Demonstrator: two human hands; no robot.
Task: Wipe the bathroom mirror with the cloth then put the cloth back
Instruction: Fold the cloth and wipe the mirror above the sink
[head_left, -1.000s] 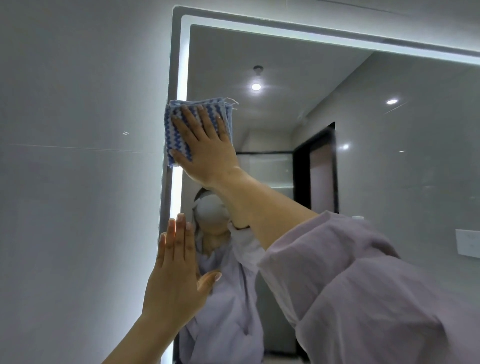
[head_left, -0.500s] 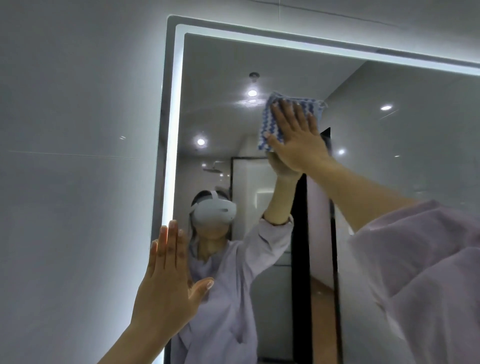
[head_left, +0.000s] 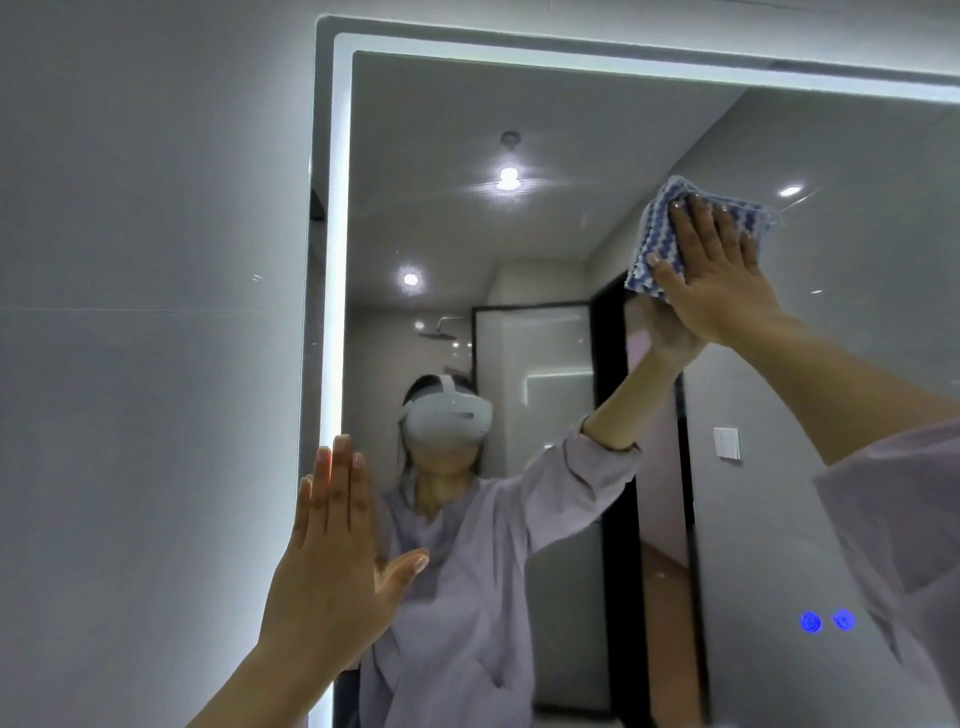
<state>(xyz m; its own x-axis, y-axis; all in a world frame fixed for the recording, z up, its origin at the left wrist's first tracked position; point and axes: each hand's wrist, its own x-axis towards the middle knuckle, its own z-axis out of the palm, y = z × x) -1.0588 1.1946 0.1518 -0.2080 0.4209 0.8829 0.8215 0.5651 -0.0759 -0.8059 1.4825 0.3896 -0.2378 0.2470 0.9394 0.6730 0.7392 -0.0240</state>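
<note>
Blue-white cloth (head_left: 655, 228), pressed by right hand (head_left: 712, 278), has slid rightward across mirror (head_left: 597, 119).

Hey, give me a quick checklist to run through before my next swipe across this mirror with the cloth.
1. Hold: the cloth lies flat under the right hand, fingers straight on it: ok.
2. Contact: the cloth is pressed on the mirror, in its upper right part: ok.
3. Other hand: the left hand is open beside the lit left edge, well away from the cloth: ok.
4. Fingerprints: whether the left hand touches the glass: cannot tell.
5. Controls: the blue touch buttons sit low on the right, apart from both hands: ok.
</note>
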